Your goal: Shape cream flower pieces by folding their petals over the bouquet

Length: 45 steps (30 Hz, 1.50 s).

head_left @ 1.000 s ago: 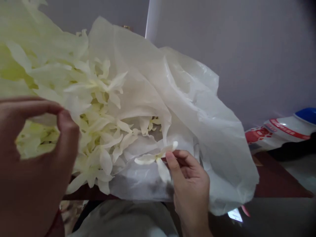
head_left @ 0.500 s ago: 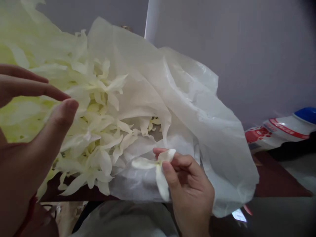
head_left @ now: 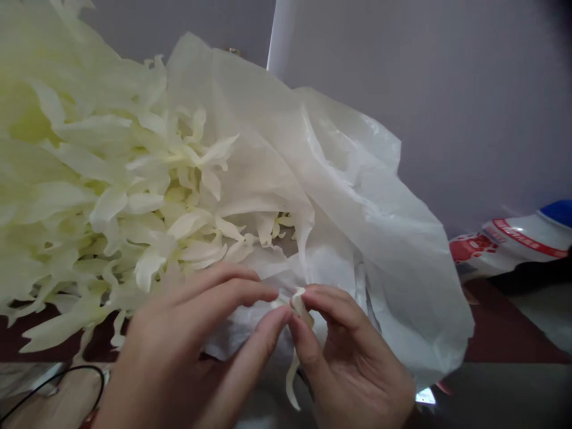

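Observation:
Between my two hands is a white flower (head_left: 302,308) with long narrow petals, one of them hanging down below the fingers. My right hand (head_left: 357,357) pinches it at the centre with thumb and fingertips. From the other side my left hand (head_left: 192,339) closes thumb and forefinger on a petal; the fingertips of both hands nearly meet and hide part of the flower. A large heap of pale yellow-white artificial-looking flowers (head_left: 111,199) spreads on the left, behind my left hand. Right behind my hands lies a crumpled white plastic bag (head_left: 384,220), with a few blossoms showing through its opening.
On the right a white and red bottle (head_left: 513,238) with a blue cap lies tilted. The dark red tabletop (head_left: 504,333) shows beneath the bag. Below its edge are a small lit screen (head_left: 425,396) and, at the lower left, a black cable (head_left: 62,375). A grey wall stands behind.
My left hand has come right and down from above the heap to the flower and pinches it. The right hand still holds the flower, now turned with its petals gathered between both hands.

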Tool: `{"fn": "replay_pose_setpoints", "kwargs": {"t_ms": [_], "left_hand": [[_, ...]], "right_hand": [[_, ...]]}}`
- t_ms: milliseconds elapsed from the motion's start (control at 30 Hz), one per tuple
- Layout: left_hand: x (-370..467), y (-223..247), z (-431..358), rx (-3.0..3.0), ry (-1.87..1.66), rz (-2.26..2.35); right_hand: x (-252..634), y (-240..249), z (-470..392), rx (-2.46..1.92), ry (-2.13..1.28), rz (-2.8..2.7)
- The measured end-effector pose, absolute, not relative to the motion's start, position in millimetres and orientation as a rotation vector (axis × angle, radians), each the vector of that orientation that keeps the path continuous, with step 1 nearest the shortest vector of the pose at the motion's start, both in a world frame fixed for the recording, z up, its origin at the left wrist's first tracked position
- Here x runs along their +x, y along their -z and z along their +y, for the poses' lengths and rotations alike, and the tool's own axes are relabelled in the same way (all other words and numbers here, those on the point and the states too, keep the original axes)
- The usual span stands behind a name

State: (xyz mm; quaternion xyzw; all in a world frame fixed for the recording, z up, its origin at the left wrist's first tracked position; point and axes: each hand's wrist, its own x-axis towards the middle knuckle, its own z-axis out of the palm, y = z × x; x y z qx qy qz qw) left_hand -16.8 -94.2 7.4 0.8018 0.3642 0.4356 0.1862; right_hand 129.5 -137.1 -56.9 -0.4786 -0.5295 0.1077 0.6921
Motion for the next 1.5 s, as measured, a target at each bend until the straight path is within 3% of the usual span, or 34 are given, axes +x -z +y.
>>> {"fn": "replay_pose_setpoints", "kwargs": {"t_ms": [500,1500], "left_hand": [[2.3,4.3,-89.5,1.376,-1.094,0.803],[19.9,10.2,-91.1,1.074,-1.029,0.672]], "right_hand": [[131.1,58.9,-141.9,-1.081,-0.166,-1.162],[129.0,54.6,-146.3,-1.145,-0.215,-1.032]]}}
